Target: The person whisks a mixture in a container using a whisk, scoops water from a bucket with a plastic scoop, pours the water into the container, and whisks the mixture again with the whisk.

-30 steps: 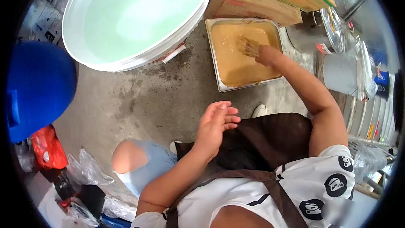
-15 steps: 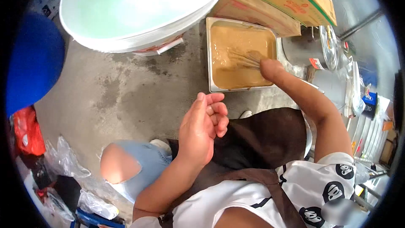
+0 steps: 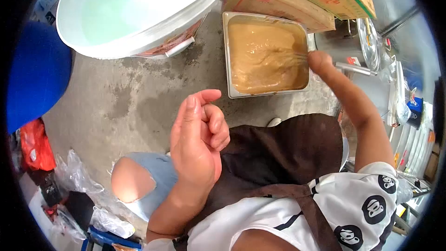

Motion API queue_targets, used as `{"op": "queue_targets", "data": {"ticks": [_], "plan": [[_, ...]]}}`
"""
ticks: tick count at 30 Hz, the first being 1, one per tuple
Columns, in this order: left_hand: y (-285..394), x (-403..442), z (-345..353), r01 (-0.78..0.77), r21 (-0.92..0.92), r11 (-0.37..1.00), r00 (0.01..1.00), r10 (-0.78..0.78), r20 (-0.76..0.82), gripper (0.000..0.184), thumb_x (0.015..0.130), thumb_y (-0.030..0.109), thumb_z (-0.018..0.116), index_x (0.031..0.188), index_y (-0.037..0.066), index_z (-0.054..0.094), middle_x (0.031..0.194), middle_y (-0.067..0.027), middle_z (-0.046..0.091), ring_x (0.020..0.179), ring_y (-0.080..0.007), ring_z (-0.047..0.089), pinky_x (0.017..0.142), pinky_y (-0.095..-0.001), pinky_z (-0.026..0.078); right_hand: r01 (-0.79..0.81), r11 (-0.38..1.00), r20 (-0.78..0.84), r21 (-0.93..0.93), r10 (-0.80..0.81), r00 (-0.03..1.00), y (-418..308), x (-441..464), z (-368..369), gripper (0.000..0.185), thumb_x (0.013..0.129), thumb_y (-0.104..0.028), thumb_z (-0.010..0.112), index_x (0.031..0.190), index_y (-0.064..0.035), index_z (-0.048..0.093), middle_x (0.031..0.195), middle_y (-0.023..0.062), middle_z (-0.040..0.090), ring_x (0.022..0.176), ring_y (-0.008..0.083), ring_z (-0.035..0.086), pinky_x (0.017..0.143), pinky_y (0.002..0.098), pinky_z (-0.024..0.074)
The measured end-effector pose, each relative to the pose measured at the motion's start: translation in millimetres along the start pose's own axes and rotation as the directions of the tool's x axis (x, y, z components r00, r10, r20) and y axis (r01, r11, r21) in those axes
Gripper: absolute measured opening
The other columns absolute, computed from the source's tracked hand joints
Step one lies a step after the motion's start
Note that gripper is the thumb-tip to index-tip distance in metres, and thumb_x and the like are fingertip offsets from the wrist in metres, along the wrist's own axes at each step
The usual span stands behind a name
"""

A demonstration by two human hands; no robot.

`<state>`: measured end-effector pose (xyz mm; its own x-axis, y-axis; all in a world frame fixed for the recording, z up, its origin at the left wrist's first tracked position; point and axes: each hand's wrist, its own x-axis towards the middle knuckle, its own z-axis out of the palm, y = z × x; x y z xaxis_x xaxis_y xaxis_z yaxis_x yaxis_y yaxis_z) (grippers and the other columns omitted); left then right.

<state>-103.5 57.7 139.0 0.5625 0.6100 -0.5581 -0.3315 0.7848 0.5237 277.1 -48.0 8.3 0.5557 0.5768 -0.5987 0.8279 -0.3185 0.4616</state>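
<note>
My right hand (image 3: 320,62) is closed around the metal handle of a whisk (image 3: 355,69), at the right edge of a rectangular metal pan (image 3: 226,56). The pan stands on the floor and holds a light brown, creamy liquid (image 3: 265,49) with ripples on its surface. The whisk's wires dip into the liquid and mostly cannot be seen. My left hand (image 3: 197,135) hangs in the air below and left of the pan, palm turned inward. Its fingers are loosely bent and apart, with nothing in them.
A large white bucket (image 3: 134,49) with pale green contents stands at upper left. Cardboard boxes (image 3: 302,0) sit behind the pan, and a metal pot (image 3: 339,42) is to its right. A blue container (image 3: 37,69), a red bag (image 3: 35,146) and clear plastic bags (image 3: 76,176) line the left side.
My right hand has moved right with the whisk, from over the pan to its right edge. My left hand has shifted left and slightly up. The view has moved a little.
</note>
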Motion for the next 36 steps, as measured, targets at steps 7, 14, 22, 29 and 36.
{"op": "queue_targets", "data": {"ticks": [7,14,22,29,36], "plan": [[-8,-1,14,0.102,-0.004,0.995,0.995,-0.102,0.022,0.035,0.094,0.031,0.035,0.099,-0.001,0.049,0.058,0.0024,0.032,0.044,-0.0052,0.026,0.039,-0.02,0.02,0.107,0.991,-0.023,0.078,-0.105,0.994,-42,-17,11,0.016,0.073,-0.012,0.053,0.082,-0.0056,0.064,0.084,0.0149,0.064,0.079,0.0309,0.063,0.07,0.0386,0.0498],[-16,-8,7,0.082,0.052,0.995,0.997,-0.081,-0.011,0.036,0.094,0.032,0.032,0.101,0.0,0.047,0.058,0.0034,0.03,0.044,-0.0048,0.025,0.039,-0.0193,0.021,0.0,0.985,-0.061,0.172,0.011,0.998,-38,1,3,0.016,0.073,-0.013,0.053,0.083,-0.0068,0.064,0.085,0.0155,0.063,0.081,0.0305,0.062,0.069,0.0389,0.0501],[-10,-11,7,-0.031,0.078,0.996,0.999,0.033,-0.022,0.036,0.094,0.032,0.032,0.101,0.0,0.047,0.058,0.0026,0.031,0.045,-0.0053,0.026,0.039,-0.0196,0.022,0.021,0.999,-0.066,0.027,-0.019,0.998,4,-12,-5,0.016,0.075,-0.015,0.054,0.083,-0.0066,0.065,0.087,0.0138,0.064,0.08,0.0279,0.063,0.068,0.0367,0.0505],[-15,-12,14,0.039,0.079,0.996,0.999,-0.04,0.008,0.036,0.094,0.032,0.033,0.101,0.0,0.047,0.058,0.0025,0.031,0.045,-0.0051,0.026,0.039,-0.0196,0.022,0.112,0.986,-0.015,0.124,-0.111,0.994,-46,-33,-1,0.015,0.073,-0.011,0.054,0.082,-0.0055,0.064,0.086,0.0144,0.064,0.083,0.0295,0.062,0.072,0.0382,0.0496],[-20,-14,14,0.01,0.106,0.994,0.999,-0.006,-0.038,0.035,0.094,0.031,0.033,0.101,-0.001,0.047,0.058,0.0028,0.031,0.044,-0.0048,0.024,0.039,-0.0194,0.021,0.041,0.993,-0.058,0.111,-0.035,0.998,-46,-10,-13,0.018,0.077,-0.014,0.052,0.087,-0.0057,0.065,0.089,0.0129,0.064,0.083,0.0283,0.063,0.069,0.0381,0.0502]]}}
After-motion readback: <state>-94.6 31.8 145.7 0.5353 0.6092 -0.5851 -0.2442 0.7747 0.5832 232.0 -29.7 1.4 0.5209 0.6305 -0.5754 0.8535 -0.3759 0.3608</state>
